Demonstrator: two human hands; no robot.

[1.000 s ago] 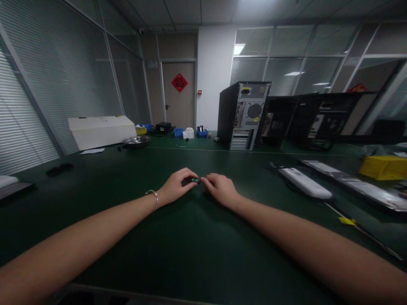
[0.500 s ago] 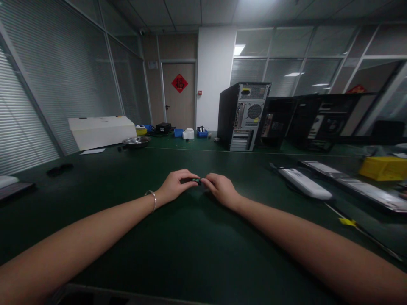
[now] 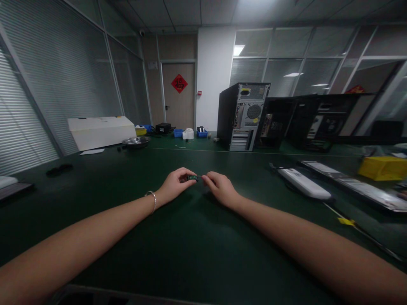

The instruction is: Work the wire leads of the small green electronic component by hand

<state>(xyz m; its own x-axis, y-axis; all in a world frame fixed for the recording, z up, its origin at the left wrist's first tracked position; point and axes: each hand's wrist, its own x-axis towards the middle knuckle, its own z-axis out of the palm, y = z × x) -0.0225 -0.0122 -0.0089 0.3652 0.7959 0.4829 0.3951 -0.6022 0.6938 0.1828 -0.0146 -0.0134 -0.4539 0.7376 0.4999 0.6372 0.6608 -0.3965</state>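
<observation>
Over the middle of the dark green tabletop (image 3: 197, 245), my left hand (image 3: 175, 184) pinches a small green circuit board (image 3: 192, 178) between thumb and fingers. The board's right end sticks out past the fingertips, and the rest is partly covered by them. My right hand (image 3: 221, 188) is just to the right of that end with thumb and forefinger pressed together. Whatever it grips, if anything, is too small to name. A narrow gap shows between the two hands. My left wrist wears a silver bracelet (image 3: 152, 201).
A computer tower (image 3: 244, 116) stands at the back right, with more black cases beside it. A white power strip-like block (image 3: 303, 182) and a yellow bin (image 3: 383, 168) lie on the right. At the back left are a metal bowl (image 3: 136, 142) and a white box (image 3: 101, 132).
My right fingertips have drawn slightly away from the circuit board. More of the board shows at my left fingertips, and its angle has changed a little.
</observation>
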